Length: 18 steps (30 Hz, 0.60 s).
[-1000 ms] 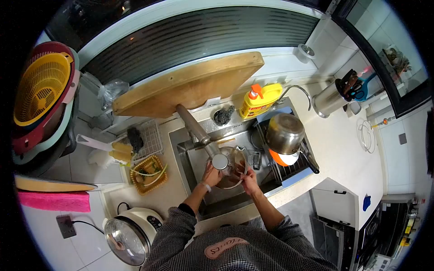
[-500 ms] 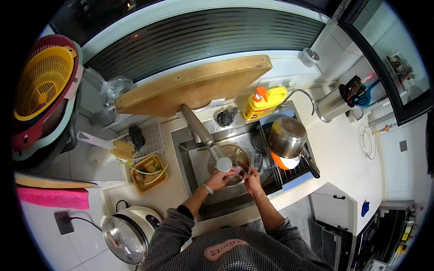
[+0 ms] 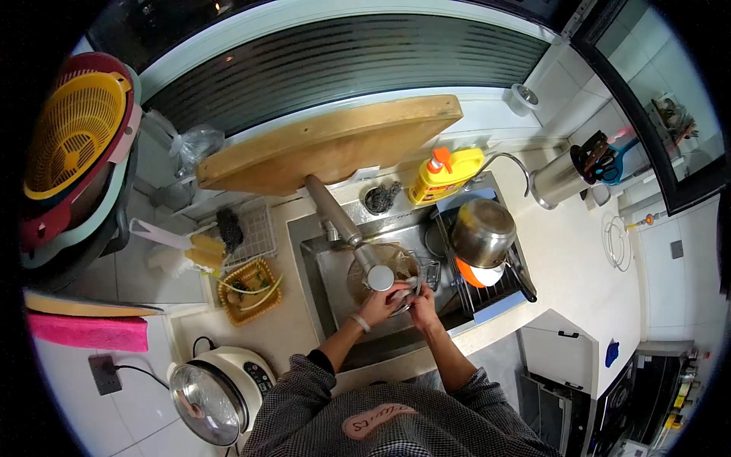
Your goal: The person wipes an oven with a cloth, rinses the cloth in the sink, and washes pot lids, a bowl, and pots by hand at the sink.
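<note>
Over the sink [image 3: 316, 278], my left hand [image 3: 377, 307] and my right hand [image 3: 423, 309] meet just below the tap head. Between them is a small, limp, pale-grey piece [image 3: 411, 290], its kind too small to make out. The fingers of both hands are closed on it. Right beneath lies a round bowl [image 3: 354, 286] with brownish contents, partly covered by the tap [image 3: 339, 217] and my hands.
A steel pot [image 3: 483, 232] rests upside down on a rack at the sink's right. Behind stand a yellow detergent bottle [image 3: 445, 177] and a large wooden board [image 3: 327, 145]. On the left are a small basket [image 3: 242, 314] with greens and a white electric cooker [image 3: 228, 385].
Both hands have shifted slightly, and more of the pale-grey piece shows between them, raised at the bowl's near right side. The surroundings have stayed put.
</note>
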Available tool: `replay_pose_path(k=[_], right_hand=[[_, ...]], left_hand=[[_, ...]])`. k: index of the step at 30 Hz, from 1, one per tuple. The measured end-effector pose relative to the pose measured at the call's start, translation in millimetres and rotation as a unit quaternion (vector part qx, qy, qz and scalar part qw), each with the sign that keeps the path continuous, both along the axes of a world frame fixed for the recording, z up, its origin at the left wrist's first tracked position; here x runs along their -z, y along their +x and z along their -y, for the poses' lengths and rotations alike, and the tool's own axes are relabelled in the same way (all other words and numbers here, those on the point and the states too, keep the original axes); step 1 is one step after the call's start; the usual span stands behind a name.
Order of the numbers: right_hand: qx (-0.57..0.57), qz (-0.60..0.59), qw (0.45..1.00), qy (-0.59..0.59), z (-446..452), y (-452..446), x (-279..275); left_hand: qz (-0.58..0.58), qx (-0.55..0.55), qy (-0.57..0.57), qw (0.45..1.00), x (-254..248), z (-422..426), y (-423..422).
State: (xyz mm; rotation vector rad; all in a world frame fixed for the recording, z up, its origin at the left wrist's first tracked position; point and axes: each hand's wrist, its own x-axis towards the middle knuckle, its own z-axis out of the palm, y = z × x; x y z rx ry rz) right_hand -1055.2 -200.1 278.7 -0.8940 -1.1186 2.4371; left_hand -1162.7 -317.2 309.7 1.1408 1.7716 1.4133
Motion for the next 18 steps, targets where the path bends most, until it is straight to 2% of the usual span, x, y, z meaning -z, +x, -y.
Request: replay_pose_path(k=[1, 2, 3, 5, 8, 10, 11, 13, 14, 15, 16, 17, 18], right_hand=[[0.012, -0.017, 1.0, -0.015, -3.4, 3.9, -1.1], [-0.011, 0.034, 0.999, -0.012, -8.0, 8.3, -0.7], [-0.01, 0.034, 0.999, -0.012, -9.8, 11.9, 0.3], [0.011, 0.02, 1.0, -0.012, -10.9, 15.2, -12.2], [-0.031, 0.045, 0.998, 0.026, -1.1, 16.7, -10.0], [-0.055, 0.064, 0.996, 0.039, 8.2, 10.2, -17.6], [-0.054, 0.065, 0.996, 0.041, 12.6, 5.5, -26.8], [-0.029, 0.067, 0.997, -0.028, 17.4, -0.4, -39.7], [-0.044, 0.018, 0.999, -0.015, 14.3, -2.0, -26.9], [-0.044, 0.018, 0.999, -0.015, 7.9, 0.4, -16.0], [-0.019, 0.004, 1.0, -0.017, 1.4, -1.6, -20.0], [0.005, -0.011, 1.0, -0.02, -3.3, -4.9, -23.5], [0.031, 0.004, 0.998, -0.052, -5.9, -3.2, -28.2]], left_hand=[[0.001, 0.001, -0.001, 1.0, 0.8, 7.6, -2.4], [0.009, 0.025, -0.041, 0.999, 2.9, 17.4, -7.2], [0.017, 0.048, -0.081, 0.995, 4.8, 27.5, -13.5], [0.0, 0.058, -0.07, 0.996, 17.8, 42.9, -29.6], [-0.074, 0.002, -0.21, 0.975, 27.0, 45.7, -46.0], [-0.205, -0.118, -0.063, 0.97, 52.2, 26.3, -54.0], [-0.204, -0.118, -0.062, 0.97, 37.1, 13.6, -51.2], [-0.119, -0.125, 0.085, 0.981, 8.6, -10.9, -35.4], [-0.118, -0.125, 0.084, 0.982, 7.2, -13.9, -25.3], [-0.083, -0.073, 0.063, 0.992, 5.3, -14.6, -14.5], [-0.048, -0.021, 0.042, 0.998, 2.0, -12.5, -7.2], [-0.049, -0.021, 0.042, 0.998, -1.1, -7.6, -3.8], [-0.022, 0.007, -0.014, 1.0, -4.3, -0.8, -1.3]])
